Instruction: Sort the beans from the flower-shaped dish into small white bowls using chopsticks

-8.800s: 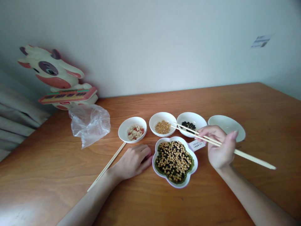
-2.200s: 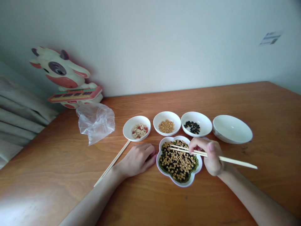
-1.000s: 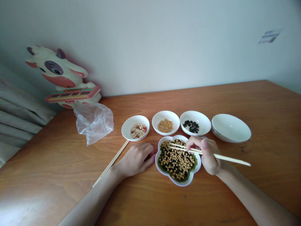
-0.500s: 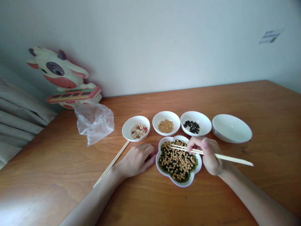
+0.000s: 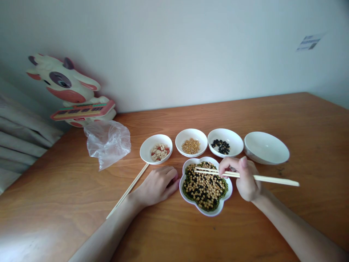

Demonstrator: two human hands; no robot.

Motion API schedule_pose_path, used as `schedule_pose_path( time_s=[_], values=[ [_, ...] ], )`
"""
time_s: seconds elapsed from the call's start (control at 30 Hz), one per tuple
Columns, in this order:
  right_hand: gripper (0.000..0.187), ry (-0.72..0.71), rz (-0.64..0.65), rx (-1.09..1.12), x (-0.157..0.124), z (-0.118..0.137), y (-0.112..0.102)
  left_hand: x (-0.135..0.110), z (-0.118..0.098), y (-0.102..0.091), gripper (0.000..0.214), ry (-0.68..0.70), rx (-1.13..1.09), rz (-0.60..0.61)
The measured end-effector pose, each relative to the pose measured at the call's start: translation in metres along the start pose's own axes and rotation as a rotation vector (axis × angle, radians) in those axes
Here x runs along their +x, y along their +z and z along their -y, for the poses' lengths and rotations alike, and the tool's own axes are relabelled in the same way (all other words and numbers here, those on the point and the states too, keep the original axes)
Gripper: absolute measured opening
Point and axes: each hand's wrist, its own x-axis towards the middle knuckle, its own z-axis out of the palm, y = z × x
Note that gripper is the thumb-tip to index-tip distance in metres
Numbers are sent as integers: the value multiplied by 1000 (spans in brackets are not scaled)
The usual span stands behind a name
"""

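My right hand (image 5: 244, 178) grips a pair of wooden chopsticks (image 5: 272, 178) whose tips reach over the flower-shaped white dish (image 5: 207, 212), which is filled with mixed yellow, black and green beans. My left hand (image 5: 158, 183) rests on the table with fingers curled, touching the dish's left rim. Behind the dish stand three small white bowls: peanuts (image 5: 156, 149), yellow soybeans (image 5: 191, 142) and black beans (image 5: 225, 143).
A larger white bowl (image 5: 266, 148) sits at the right. Another pair of chopsticks (image 5: 127, 190) lies on the wooden table (image 5: 300, 116) left of my left hand. A clear plastic bag (image 5: 107, 142) and a cow-shaped toy (image 5: 69, 91) stand at the back left, by the wall.
My right hand came from over the black-bean bowl down to the flower dish. Over the last second the chopstick tips only shift slightly above the beans. The left hand stays put.
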Motion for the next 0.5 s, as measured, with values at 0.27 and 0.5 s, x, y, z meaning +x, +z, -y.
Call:
schedule_pose_path(
  time_s=[0.27,0.5],
  values=[
    [76,-152,-364,398,8,10,-14,0,1,1,24,9,0,-26],
    [67,-41,-343,231,16,5,-3,0,1,1,24,9,-11,-24]
  ],
)
